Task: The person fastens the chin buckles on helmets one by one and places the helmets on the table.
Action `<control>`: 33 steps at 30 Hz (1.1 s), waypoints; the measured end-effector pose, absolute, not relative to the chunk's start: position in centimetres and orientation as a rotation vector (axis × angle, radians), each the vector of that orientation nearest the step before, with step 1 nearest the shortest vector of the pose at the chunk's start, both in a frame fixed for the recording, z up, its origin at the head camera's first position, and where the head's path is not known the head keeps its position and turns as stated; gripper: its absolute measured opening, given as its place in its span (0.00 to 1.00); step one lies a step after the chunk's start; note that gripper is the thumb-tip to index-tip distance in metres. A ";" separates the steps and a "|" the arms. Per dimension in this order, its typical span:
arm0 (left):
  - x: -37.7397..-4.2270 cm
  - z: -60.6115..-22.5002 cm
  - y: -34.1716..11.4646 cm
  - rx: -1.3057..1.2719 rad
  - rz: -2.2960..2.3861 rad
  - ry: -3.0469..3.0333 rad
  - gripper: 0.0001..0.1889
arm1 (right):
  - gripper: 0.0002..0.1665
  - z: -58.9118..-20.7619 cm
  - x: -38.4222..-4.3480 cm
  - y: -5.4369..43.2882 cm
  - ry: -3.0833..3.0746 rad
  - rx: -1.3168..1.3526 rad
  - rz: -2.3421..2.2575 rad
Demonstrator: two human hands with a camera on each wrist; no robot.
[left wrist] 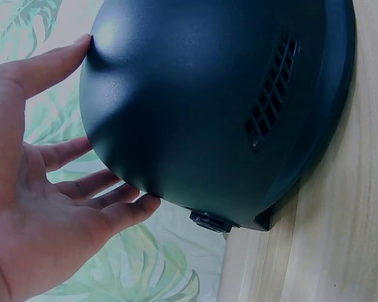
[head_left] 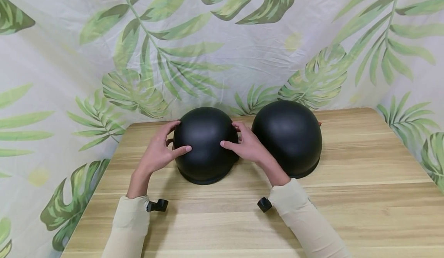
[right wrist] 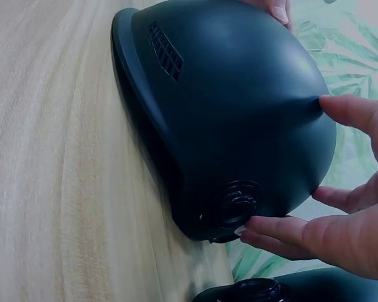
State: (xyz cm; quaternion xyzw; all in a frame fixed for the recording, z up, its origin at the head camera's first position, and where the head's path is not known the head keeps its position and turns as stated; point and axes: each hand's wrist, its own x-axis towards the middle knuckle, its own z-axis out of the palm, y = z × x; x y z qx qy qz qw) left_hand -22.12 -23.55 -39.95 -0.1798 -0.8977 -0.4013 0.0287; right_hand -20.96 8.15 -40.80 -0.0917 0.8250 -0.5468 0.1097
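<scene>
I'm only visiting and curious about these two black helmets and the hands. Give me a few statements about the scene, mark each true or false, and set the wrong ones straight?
1. The left hand and the right hand touch the same black helmet. True.
2. The second helmet lies upside down. False: it sits dome up on the wooden table.
3. The touched helmet has a slotted vent. True.
4. Both hands wear gloves. False: they are bare.
5. The cloth behind the table is printed with green leaves. True.
6. In the head view, the second helmet is left of the touched one. False: it is to the right.
</scene>
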 end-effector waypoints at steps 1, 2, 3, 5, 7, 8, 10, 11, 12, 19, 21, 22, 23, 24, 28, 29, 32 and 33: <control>-22.1 -40.0 -23.6 -0.553 -1.244 -2.767 0.45 | 0.51 -40.8 -20.9 8.1 2.426 -0.267 -1.611; -22.2 -40.0 -23.6 -0.554 -1.255 -2.763 0.44 | 0.51 -40.8 -20.9 8.1 2.428 -0.267 -1.614; -22.2 -40.1 -23.7 -0.555 -1.264 -2.760 0.43 | 0.50 -40.8 -20.9 8.1 2.433 -0.271 -1.615; -22.2 -40.0 -23.8 -0.562 -1.275 -2.757 0.42 | 0.50 -40.7 -20.9 7.9 2.445 -0.284 -1.614; -22.2 -40.0 -24.0 -0.570 -1.282 -2.763 0.41 | 0.49 -40.7 -20.8 7.9 2.452 -0.292 -1.608; -22.2 -40.0 -24.1 -0.574 -1.283 -2.768 0.41 | 0.49 -40.7 -20.8 7.8 2.454 -0.295 -1.602; -22.1 -39.9 -24.2 -0.576 -1.278 -2.781 0.41 | 0.48 -40.6 -20.7 7.8 2.451 -0.293 -1.597; -22.1 -39.8 -24.3 -0.576 -1.278 -2.786 0.41 | 0.48 -40.6 -20.6 7.8 2.447 -0.288 -1.597; -22.1 -39.8 -24.4 -0.576 -1.276 -2.791 0.41 | 0.47 -40.6 -20.6 7.8 2.443 -0.283 -1.598; -22.2 -39.8 -24.3 -0.565 -1.262 -2.798 0.42 | 0.46 -40.6 -20.5 7.7 2.478 -0.315 -1.613; -22.2 -39.8 -24.3 -0.562 -1.261 -2.795 0.42 | 0.44 -40.6 -20.5 7.7 2.499 -0.337 -1.625; -22.2 -39.8 -24.3 -0.564 -1.262 -2.792 0.42 | 0.44 -40.7 -20.5 7.6 2.507 -0.349 -1.634; -22.2 -39.8 -24.3 -0.566 -1.263 -2.788 0.42 | 0.43 -40.7 -20.5 7.6 2.511 -0.356 -1.645; -22.2 -39.8 -24.3 -0.569 -1.263 -2.784 0.42 | 0.42 -40.8 -20.5 7.6 2.511 -0.358 -1.656; -22.3 -39.8 -24.4 -0.578 -1.256 -2.753 0.39 | 0.40 -40.8 -20.6 7.6 2.525 -0.379 -1.675; -22.3 -39.8 -24.3 -0.581 -1.255 -2.742 0.38 | 0.39 -40.8 -20.7 7.6 2.528 -0.385 -1.676; -22.3 -39.6 -24.1 -0.585 -1.243 -2.697 0.35 | 0.38 -40.6 -20.5 7.8 2.551 -0.409 -1.653; -22.3 -39.5 -23.9 -0.584 -1.237 -2.680 0.34 | 0.38 -40.4 -20.5 8.0 2.555 -0.416 -1.648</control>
